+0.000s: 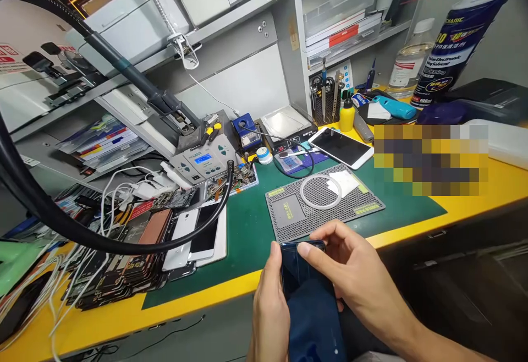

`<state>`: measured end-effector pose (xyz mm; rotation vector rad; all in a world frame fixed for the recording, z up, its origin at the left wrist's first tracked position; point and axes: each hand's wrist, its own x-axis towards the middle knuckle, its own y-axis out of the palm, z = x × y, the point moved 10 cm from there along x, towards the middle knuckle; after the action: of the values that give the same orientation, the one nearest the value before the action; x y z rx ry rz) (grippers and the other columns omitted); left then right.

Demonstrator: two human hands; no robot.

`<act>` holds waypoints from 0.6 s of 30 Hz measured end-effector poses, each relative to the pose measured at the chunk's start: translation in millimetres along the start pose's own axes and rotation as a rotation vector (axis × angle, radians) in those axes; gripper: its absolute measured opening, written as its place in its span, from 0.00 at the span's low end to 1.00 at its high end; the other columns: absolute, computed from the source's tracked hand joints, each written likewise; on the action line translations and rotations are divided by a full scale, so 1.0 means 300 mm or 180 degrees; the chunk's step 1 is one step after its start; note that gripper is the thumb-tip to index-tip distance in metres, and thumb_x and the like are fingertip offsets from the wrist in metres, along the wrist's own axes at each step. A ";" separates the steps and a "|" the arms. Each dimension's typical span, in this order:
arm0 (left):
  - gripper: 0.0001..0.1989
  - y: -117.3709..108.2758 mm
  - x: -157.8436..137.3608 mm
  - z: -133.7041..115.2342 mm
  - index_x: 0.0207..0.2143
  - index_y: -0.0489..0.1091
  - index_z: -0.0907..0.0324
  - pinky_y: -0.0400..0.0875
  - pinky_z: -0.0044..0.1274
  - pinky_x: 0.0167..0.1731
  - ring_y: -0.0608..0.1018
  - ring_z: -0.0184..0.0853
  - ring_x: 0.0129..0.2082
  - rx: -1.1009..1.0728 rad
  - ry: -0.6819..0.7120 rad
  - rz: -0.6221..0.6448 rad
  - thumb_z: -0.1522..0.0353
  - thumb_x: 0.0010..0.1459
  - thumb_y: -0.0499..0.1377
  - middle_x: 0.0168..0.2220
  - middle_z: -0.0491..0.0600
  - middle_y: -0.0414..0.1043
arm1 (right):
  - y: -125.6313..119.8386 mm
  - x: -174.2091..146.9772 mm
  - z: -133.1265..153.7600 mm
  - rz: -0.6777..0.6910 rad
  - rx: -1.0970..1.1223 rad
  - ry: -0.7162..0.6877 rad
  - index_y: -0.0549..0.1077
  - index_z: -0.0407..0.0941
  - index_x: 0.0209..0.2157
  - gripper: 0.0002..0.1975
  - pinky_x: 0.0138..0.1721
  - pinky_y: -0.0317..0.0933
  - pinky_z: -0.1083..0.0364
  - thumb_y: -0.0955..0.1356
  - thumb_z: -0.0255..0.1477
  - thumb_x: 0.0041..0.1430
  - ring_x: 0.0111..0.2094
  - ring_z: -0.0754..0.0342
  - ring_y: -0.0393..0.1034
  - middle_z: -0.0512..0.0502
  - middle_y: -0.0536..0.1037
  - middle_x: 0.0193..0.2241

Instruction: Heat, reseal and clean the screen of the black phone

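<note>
A: Head feed logged. Where was the work?

B: In both hands. I had the dark phone [311, 318] on the near side of the perforated mat [307, 224], top end pointing towards it. Held up rather than resting on the mat, I judged.

A: Grip?

B: Left hand [270, 307] grasped the phone's left edge, thumb upright along the side, fingers out of sight behind. Right hand [350, 263] pinched the top end, thumb on the face, index finger curled at the far edge. No tool showed in either.

A: How far along?

B: I read it as a handling step, early or late I could not tell. The phone looked whole: no raised panel, no gap visible to me. Its face was dark and glossy. The underside was hidden, so nothing there could be noted as done.

A: And undone?

B: The phone had not yet been set down, and neither hand had let go.

A: The mat itself?

B: A pale ring [322, 206] lay on it, overlapping a white sheet [347, 184]. Beyond the mat, slightly right: a white tablet [341, 147]. Left of the mat: a white handset [181, 235]; farther left, a stack of phone parts [127, 265].
</note>
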<state>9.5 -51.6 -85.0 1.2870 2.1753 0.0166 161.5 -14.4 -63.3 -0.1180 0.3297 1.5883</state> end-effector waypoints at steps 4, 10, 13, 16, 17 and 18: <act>0.15 -0.048 0.025 0.021 0.49 0.78 0.60 0.52 0.28 0.69 0.63 0.36 0.68 0.0457 0.0099 0.0015 0.63 0.63 0.60 0.62 0.50 0.70 | -0.003 0.004 0.016 -0.0242 -0.0205 -0.0158 0.67 0.46 0.32 0.22 0.19 0.58 0.60 0.75 0.47 0.51 0.20 0.62 0.58 0.56 0.67 0.25; 0.20 -0.045 0.031 0.014 0.51 0.77 0.59 0.52 0.29 0.69 0.59 0.41 0.70 0.0538 0.0228 0.0179 0.58 0.59 0.64 0.62 0.52 0.70 | 0.007 0.014 0.029 -0.0260 -0.0315 -0.0291 0.69 0.45 0.29 0.20 0.28 0.63 0.59 0.76 0.45 0.51 0.28 0.57 0.65 0.52 0.71 0.26; 0.20 -0.023 0.025 0.007 0.52 0.76 0.59 0.51 0.32 0.69 0.59 0.42 0.70 0.0447 0.0154 0.0223 0.58 0.61 0.63 0.62 0.52 0.71 | 0.007 0.008 0.019 -0.0127 -0.0306 -0.0087 0.72 0.45 0.32 0.20 0.18 0.60 0.60 0.75 0.46 0.51 0.20 0.60 0.63 0.53 0.72 0.25; 0.18 0.020 0.008 -0.010 0.49 0.78 0.59 0.55 0.33 0.68 0.63 0.41 0.68 0.0208 0.0000 0.0317 0.60 0.62 0.63 0.57 0.52 0.76 | 0.016 -0.003 0.003 0.0141 -0.0147 0.0166 0.72 0.46 0.36 0.22 0.09 0.55 0.60 0.74 0.49 0.51 0.12 0.61 0.59 0.55 0.70 0.21; 0.16 0.043 -0.002 -0.018 0.49 0.78 0.60 0.58 0.33 0.68 0.66 0.41 0.67 0.0093 -0.0048 0.0408 0.61 0.62 0.62 0.55 0.52 0.77 | 0.019 -0.005 0.000 0.0226 -0.0087 0.0208 0.72 0.47 0.36 0.22 0.08 0.55 0.60 0.74 0.50 0.51 0.11 0.61 0.59 0.56 0.69 0.20; 0.15 0.068 -0.013 -0.027 0.48 0.78 0.60 0.61 0.32 0.66 0.69 0.41 0.65 -0.0020 -0.0095 0.0535 0.62 0.63 0.62 0.53 0.52 0.79 | 0.021 -0.007 -0.002 0.0288 -0.0042 0.0225 0.72 0.47 0.36 0.22 0.08 0.56 0.60 0.73 0.50 0.51 0.10 0.61 0.59 0.57 0.68 0.20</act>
<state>22.8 -41.6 -70.5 1.4539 2.0350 0.0711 155.1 -16.6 -62.3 -0.1717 0.3843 1.6788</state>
